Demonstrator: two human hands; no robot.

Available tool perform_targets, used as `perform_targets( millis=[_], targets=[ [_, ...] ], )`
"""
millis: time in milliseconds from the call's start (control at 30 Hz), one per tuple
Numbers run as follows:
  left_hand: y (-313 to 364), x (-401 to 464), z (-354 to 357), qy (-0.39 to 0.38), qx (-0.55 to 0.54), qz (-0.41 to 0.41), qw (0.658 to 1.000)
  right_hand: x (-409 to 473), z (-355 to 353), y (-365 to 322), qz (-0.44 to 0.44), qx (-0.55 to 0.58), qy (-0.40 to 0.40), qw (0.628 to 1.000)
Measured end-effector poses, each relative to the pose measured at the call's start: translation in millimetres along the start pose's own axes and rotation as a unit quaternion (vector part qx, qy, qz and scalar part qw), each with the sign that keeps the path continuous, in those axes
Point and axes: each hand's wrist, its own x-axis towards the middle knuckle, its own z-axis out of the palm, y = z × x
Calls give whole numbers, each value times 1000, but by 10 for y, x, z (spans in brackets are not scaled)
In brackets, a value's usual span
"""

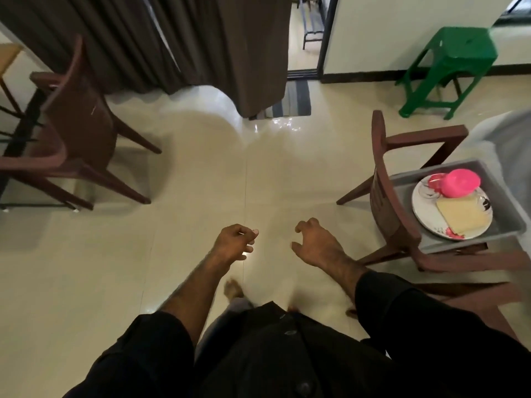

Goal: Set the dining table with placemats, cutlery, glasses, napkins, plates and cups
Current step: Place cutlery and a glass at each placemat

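- A person in dark sleeves is standing on a glossy cream tiled floor (201,173), with a blurred bare foot (232,288) showing just below the arms.
- The left hand (234,242) is hanging over the floor at about 6 o'clock, fingers loosely curled, holding nothing.
- The right hand (314,244) is hovering just beside it, fingers spread and bent like a claw, gripping nothing and touching nothing.
- At 3 o'clock a brown wooden chair (385,179) is carrying a grey tray (505,225) on its seat.
- In the tray a white patterned plate (422,208) is lying flat; a pale yellow folded napkin (462,216) is resting on it, and a pink cup (459,182), seemingly upside down, is sitting at the plate's far edge.
- At 9 o'clock a second brown chair (74,124) is standing against the dark edge of a table (23,130), only partly in view.
- At 11 to 12 o'clock brown curtains (143,38) are hanging to the floor, with a striped mat (293,101) lying by a doorway.
- At 2 o'clock a green stool (451,64) is standing near a white wall (402,30).
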Motion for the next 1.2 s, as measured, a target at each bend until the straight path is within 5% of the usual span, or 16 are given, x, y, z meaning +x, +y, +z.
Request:
perform_targets(
  millis=[467, 700, 967, 1200],
  targets=[
    [2569, 2793, 202, -146, 195, 72, 967, 2242, -1397, -118, 186, 118, 115, 969],
    [3699, 3876, 1185, -184, 329, 177, 909, 3239, -2147, 440, 231, 182, 170, 941],
    [4730, 4586, 2274, -216, 342, 185, 896, 3958, -3251, 1341, 253, 204, 228, 918],
    [5716, 5082, 3467, -339, 423, 216, 812, 4060, -3815, 2232, 395, 270, 305, 824]
  ],
)
